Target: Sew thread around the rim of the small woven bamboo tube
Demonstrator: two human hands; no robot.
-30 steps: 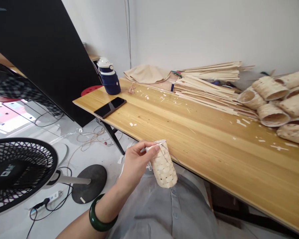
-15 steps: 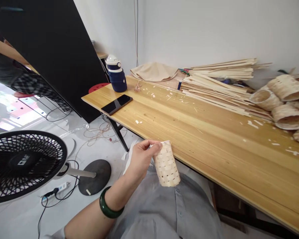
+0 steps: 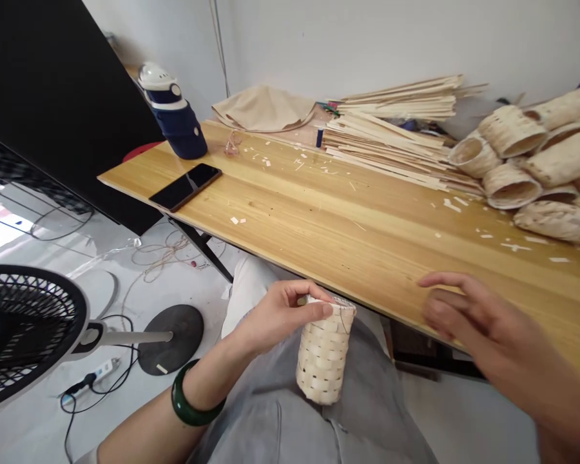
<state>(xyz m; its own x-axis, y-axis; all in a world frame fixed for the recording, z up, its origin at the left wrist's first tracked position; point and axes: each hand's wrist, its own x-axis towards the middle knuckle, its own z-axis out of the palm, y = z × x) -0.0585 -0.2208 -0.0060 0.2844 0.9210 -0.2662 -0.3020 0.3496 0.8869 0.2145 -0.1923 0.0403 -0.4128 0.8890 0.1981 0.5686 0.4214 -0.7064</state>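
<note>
My left hand is closed on the rim of a small woven wood-strip basket, thumb outside and fingers at its mouth. The basket hangs nearly upright over my lap, its mouth up and tipped slightly away. Stitching runs along the rim, and a dark thread hangs near its right side. To the right of the basket, over the table's front edge, is my right hand. Its index finger is stretched out while the thumb presses towards the curled fingers. Whatever sits in that pinch, if anything, is too small to make out.
On the wooden table are a phone, a blue jug, wood strips, a thread spool, scattered scraps and a pile of woven cylinders. A fan stands at left, cables on the floor.
My right hand has come into view from the right. My left hand has brought the basket slightly lower and tilted its mouth to the right. The view has shifted rightward.
</note>
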